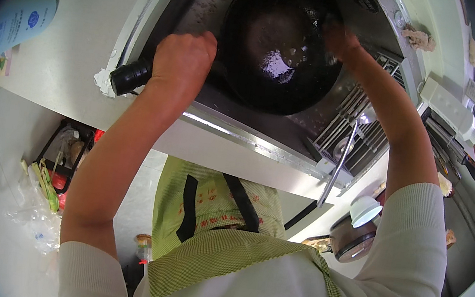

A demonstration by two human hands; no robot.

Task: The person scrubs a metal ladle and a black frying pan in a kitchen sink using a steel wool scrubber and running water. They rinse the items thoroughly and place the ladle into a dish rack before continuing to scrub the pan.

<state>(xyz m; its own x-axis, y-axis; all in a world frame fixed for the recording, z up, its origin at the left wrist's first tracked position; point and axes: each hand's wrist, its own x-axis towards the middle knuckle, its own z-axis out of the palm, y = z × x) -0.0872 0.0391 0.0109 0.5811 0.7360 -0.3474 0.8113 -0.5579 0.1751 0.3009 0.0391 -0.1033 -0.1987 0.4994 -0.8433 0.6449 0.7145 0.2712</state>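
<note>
My left hand (185,57) is closed around the black handle (130,77) of a large dark wok (256,46). The wok lies in a dark metal sink (203,4), and light glints off a little bubbly liquid (290,56) at its bottom. Over the wok's right side, my right hand (341,40) is blurred. Its fingers are hard to make out against the dark metal, so whether it holds something cannot be seen.
At the sink's right stands a metal drain rack (342,113), with a long metal utensil (340,172) with a black handle lying across it. Knives (455,152) and a pale bowl (365,210) are further right. A blue bottle (20,27) is at left; a black basket (64,154) is below.
</note>
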